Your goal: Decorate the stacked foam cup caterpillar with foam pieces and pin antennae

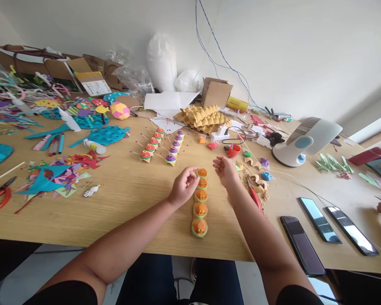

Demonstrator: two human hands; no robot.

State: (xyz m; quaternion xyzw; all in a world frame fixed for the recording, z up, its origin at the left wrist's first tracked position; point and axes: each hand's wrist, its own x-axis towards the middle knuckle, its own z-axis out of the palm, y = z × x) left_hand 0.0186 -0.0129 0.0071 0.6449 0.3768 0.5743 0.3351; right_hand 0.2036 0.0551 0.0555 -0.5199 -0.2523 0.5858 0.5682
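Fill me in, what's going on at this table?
A person works bare-handed on a strip of five orange-topped carton cups lying on the wooden table. The left hand is at the strip's far end; whether it grips it is unclear. The right hand is apart from the strip, fingers loosely bent. Farther back lie a red-topped strip and a purple-topped strip, both with thin, bead-tipped sticks poking out.

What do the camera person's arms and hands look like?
The left sleeve and right sleeve are black, with no markings visible. Below them, the skin is bare. The left hand and right hand wear no gloves, and no watch shows.
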